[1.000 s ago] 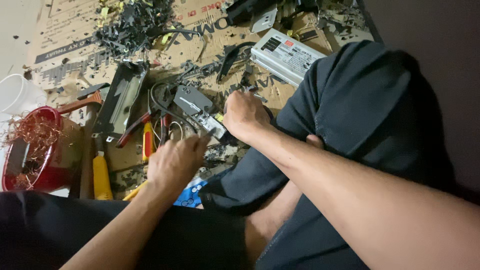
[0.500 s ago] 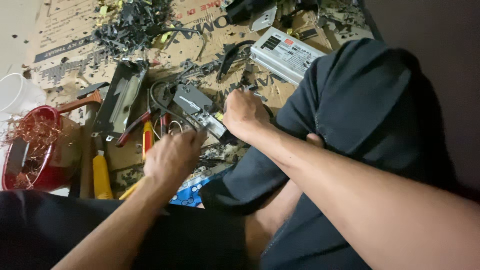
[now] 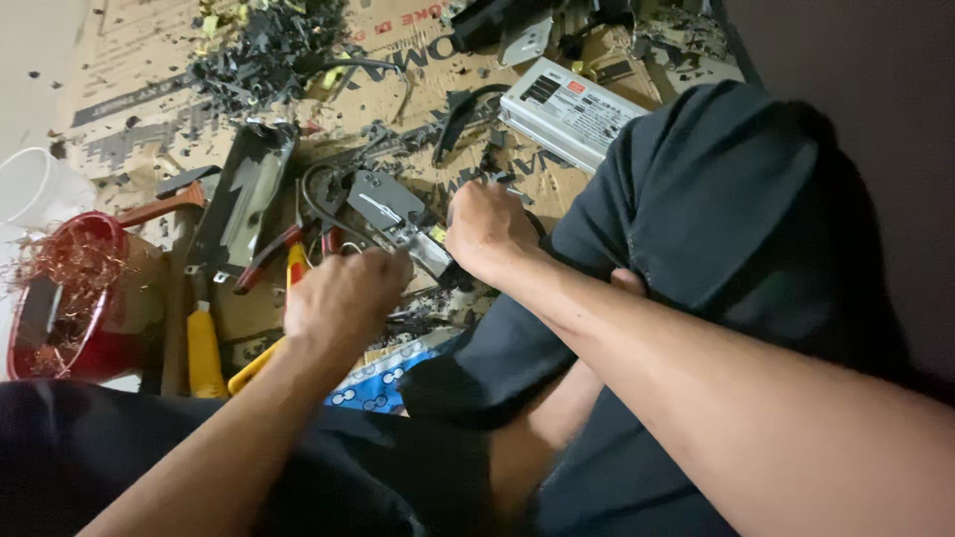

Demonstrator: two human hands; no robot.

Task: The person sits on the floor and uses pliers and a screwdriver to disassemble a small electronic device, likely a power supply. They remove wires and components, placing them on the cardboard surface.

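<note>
Cardboard (image 3: 129, 119) littered with black scraps served as the workbench, and a small grey metal unit (image 3: 398, 214) lay near its middle. Steadying that unit firmly before prying looked the wise course, a slip being likely among the loose debris. Just right of the unit, the right hand (image 3: 489, 231) was curled shut on its end. Just below the unit, the left hand (image 3: 343, 303) was fisted; its contents could not be made out. Pliers (image 3: 288, 254) lay left of the unit.

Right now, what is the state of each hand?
Left hand: closed in a fist; what it holds is hidden.
Right hand: closed on the grey metal part.
</note>
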